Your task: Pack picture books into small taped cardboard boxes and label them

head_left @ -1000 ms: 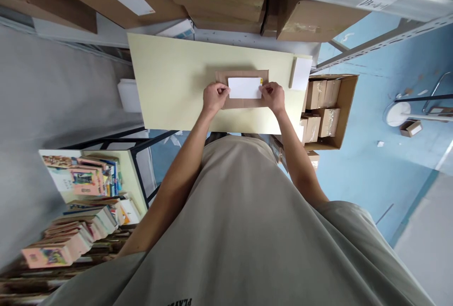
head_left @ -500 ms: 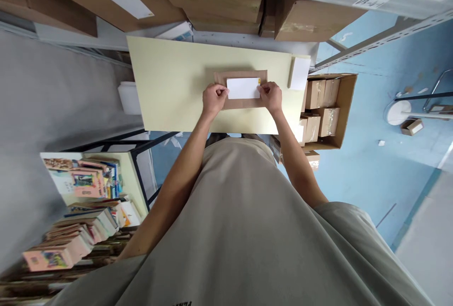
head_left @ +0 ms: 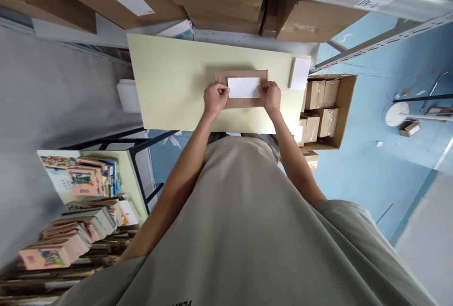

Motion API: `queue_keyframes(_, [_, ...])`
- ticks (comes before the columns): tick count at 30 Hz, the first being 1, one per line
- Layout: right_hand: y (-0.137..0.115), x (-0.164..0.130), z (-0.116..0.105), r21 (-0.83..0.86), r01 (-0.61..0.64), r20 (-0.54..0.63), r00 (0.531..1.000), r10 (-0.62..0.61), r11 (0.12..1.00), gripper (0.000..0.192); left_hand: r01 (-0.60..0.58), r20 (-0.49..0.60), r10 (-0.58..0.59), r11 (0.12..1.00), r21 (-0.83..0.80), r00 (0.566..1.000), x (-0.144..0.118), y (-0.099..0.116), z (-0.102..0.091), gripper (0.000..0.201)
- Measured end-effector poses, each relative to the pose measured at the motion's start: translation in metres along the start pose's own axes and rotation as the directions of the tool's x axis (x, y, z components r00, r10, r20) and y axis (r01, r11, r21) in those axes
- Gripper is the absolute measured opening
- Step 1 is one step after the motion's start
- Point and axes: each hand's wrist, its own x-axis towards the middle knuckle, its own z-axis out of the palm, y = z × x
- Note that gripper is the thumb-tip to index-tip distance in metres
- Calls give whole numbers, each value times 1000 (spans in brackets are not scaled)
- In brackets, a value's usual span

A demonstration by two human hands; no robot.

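White label (head_left: 244, 87) on brown parcel (head_left: 240, 102), pale yellow table (head_left: 170, 84)

Very little has shifted over the last second: the right hand (head_left: 272, 97) has crept a shade toward 9 o'clock along the white label (head_left: 244, 87), covering a little more of its right edge and of the yellow mark at the label's corner. The left hand (head_left: 215, 97) has barely moved.

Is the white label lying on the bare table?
No, the white label lies on the brown parcel, held by both hands at its ends.
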Motion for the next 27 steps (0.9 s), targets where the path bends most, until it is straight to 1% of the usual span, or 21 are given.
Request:
queue_keyframes(3, [0,2,0,-8,-25,-12,1000,25,1000,18,0,-14,0,1000,14,1000,0,1,2,16])
queue_keyframes(6, [-3,-1,-4,12,-72,-28,997,72,997,27,-1,-10,1,1000,20,1000,0,1,3,16])
queue_keyframes(8, [-7,-10,-7,-38,-58,-38,998,57,998,36,3,3,-3,999,39,1000,-1,2,2,16])
queue_keyframes(9, [-11,-17,-6,-84,-19,-38,999,16,996,42,4,9,-5,999,51,1000,-1,3,2,16])
queue_keyframes(11, [-19,-34,-2,-178,110,-4,994,-113,978,59,7,16,-8,998,68,1000,-1,4,2,16])
queue_keyframes(13, [-28,-51,7,-241,239,76,971,-227,940,76,12,15,-13,997,77,1000,-2,5,2,15])
queue_keyframes(16, [-41,-70,26,-289,359,192,930,-313,888,93,11,6,-12,995,99,1000,-3,7,4,17])
queue_keyframes(18, [-48,-75,38,-299,436,267,892,-364,849,96,5,-3,-4,993,119,1000,-4,9,6,20])
queue_keyframes(20, [-53,-75,46,-292,514,334,845,-418,806,96,-1,-10,2,992,128,1000,-5,9,8,23])
queue_keyframes(22, [-55,-71,50,-279,568,374,807,-458,774,96,0,-14,2,992,124,1000,-4,8,9,26])
queue_keyframes(23, [-53,-67,49,-272,582,382,796,-469,766,96,2,-13,0,993,122,1000,-3,6,9,28])
queue_keyframes(25, [-47,-59,44,-267,581,372,798,-474,769,96,18,-17,-16,992,126,1000,-2,3,9,32])
queue_keyframes(27, [-38,-51,37,-270,540,323,831,-454,797,96,51,-34,-47,990,132,998,-2,1,10,33])
